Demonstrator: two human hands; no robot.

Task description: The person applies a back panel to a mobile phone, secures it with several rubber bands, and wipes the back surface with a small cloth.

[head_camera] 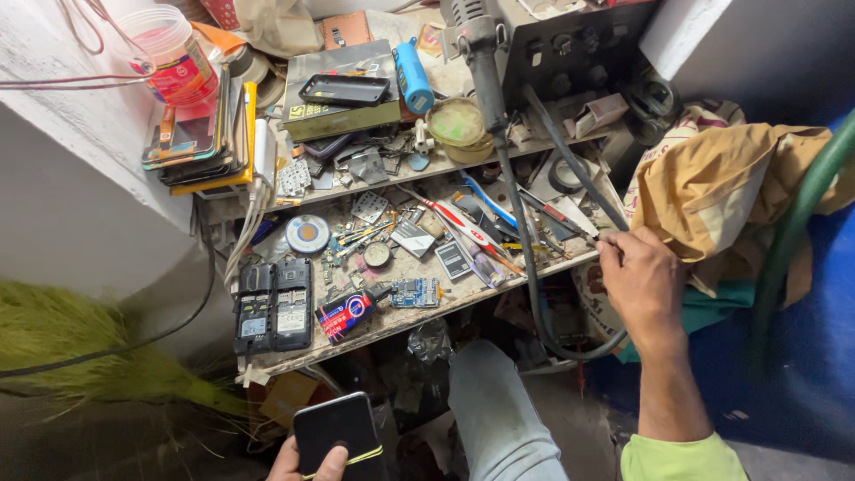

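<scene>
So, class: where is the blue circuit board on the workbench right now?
In the head view, the blue circuit board lies near the front edge of the lower shelf, just right of a small red and blue battery.

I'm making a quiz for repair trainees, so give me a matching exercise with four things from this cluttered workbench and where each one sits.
Things:
1. Blue cylindrical tube
2. Black smartphone with a yellow band
3. Two opened black handsets
4. Round white and blue disc

Places:
A. Left end of the lower shelf
B. Upper shelf, beside a black tray
C. In the left hand
D. Lower shelf, behind the handsets

Pairs: 1-B, 2-C, 3-A, 4-D
</scene>
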